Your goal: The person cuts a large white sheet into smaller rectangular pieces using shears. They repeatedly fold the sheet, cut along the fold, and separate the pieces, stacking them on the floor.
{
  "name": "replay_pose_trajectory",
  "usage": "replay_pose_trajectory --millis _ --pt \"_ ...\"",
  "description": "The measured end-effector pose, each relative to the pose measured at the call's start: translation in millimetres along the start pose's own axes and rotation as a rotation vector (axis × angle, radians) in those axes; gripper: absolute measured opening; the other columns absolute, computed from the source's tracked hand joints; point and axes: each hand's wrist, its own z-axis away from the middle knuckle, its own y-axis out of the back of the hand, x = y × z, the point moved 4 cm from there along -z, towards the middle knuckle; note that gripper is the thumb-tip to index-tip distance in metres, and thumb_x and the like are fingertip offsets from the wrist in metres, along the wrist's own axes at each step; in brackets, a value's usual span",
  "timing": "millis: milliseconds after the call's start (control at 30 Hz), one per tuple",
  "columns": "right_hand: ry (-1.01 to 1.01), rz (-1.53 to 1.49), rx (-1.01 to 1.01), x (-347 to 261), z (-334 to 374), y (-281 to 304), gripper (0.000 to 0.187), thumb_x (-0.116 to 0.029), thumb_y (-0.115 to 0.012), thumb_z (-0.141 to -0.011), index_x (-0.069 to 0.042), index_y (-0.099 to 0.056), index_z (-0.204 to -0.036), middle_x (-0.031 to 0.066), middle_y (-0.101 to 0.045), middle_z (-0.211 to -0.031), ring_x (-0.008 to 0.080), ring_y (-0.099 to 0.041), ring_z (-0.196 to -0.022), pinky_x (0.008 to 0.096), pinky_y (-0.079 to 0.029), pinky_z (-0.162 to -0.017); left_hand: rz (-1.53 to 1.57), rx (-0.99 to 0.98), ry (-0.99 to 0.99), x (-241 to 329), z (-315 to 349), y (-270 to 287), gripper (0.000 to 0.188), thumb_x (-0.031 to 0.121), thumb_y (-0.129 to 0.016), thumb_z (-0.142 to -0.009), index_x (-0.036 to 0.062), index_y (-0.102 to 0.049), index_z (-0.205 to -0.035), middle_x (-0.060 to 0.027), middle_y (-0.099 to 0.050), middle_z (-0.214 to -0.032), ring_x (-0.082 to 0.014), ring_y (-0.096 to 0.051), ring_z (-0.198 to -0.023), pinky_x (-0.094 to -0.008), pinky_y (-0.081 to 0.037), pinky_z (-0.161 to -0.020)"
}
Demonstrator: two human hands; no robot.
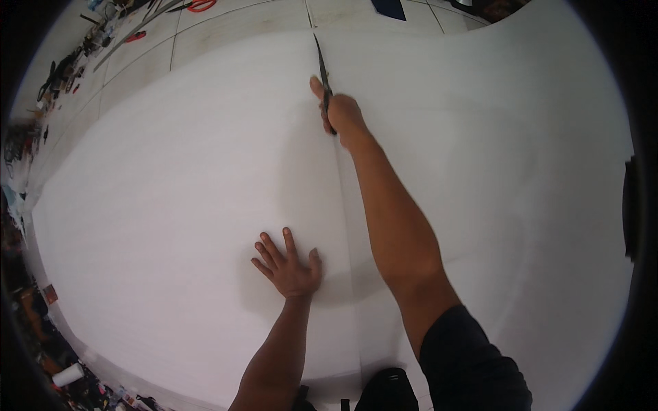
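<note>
A large white sheet (pixel 171 171) spreads over the tiled floor, and a straight cut line runs up its middle from near my knee. My right hand (pixel 340 115) reaches far forward, its fingers wrapped round the handles of dark scissors (pixel 323 65). The blades point away from me, with their tip close to the sheet's far edge. My left hand (pixel 291 270) lies flat on the sheet to the left of the cut, fingers spread, holding nothing.
Beyond the far edge lie light floor tiles (pixel 240 31), a long grey strip (pixel 130 38) and orange-handled scissors (pixel 201 5). A dark blue piece (pixel 389 9) rests at the top. Cluttered small items line the left side, among them a white roll (pixel 68 374). My knee (pixel 389 390) is at the bottom.
</note>
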Motion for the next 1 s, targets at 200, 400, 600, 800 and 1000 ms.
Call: replay_pose_trajectory --millis 200,400,600,800,1000 --pt "0.107 0.226 0.106 -44 -13 14 0.06 -0.062 -0.068 -0.081 -0.008 -0.05 -0.063 0.0033 -0.05 -0.054 0.016 -0.051 -0.046 0.034 -0.042 -0.045 0.011 0.076 -0.051 1 3 -1 0.074 0.042 -0.055 -0.087 0.0131 -0.03 -0.15 -0.0265 -0.012 -0.156 -0.0477 -0.01 -0.144 -0.0649 -0.005 -0.112" --pt "0.291 0.086 0.162 -8 69 56 0.052 -0.049 -0.071 -0.085 -0.01 -0.045 -0.063 0.0003 -0.047 -0.056 0.0115 -0.046 -0.049 0.0282 -0.041 -0.046 0.002 0.123 -0.056 3 6 -2 0.073 0.042 -0.054 -0.088 0.0148 -0.029 -0.151 -0.026 -0.014 -0.156 -0.0462 -0.011 -0.144 -0.0627 -0.005 -0.113" --pt "0.263 0.174 0.17 113 259 126 0.047 -0.044 -0.07 -0.087 -0.004 -0.052 -0.071 0.0057 -0.053 -0.06 0.016 -0.048 -0.057 0.0334 -0.042 -0.055 -0.02 0.176 -0.075 7 12 -10 0.071 0.049 -0.048 -0.093 0.0146 -0.027 -0.151 -0.0243 -0.014 -0.157 -0.0421 -0.011 -0.145 -0.0603 -0.005 -0.115" --pt "0.153 0.564 0.243 247 526 212 0.034 -0.032 -0.076 -0.082 -0.004 -0.058 -0.088 0.0129 -0.061 -0.07 0.0295 -0.062 -0.064 0.0378 -0.049 -0.061 -0.031 0.154 -0.226 -23 17 -12 0.072 0.051 -0.048 -0.094 0.0103 -0.028 -0.151 -0.0259 -0.015 -0.156 -0.0431 -0.014 -0.144 -0.0578 -0.011 -0.116" --pt "-0.335 0.569 0.467 424 778 293 0.043 -0.042 -0.075 -0.082 -0.005 -0.057 -0.096 0.0135 -0.067 -0.077 0.0315 -0.067 -0.071 0.0408 -0.052 -0.063 0.081 -0.072 -0.565 -102 185 39 0.053 0.035 -0.064 -0.089 0.0045 -0.055 -0.131 -0.0276 -0.034 -0.147 -0.0448 -0.03 -0.137 -0.0541 -0.024 -0.113"
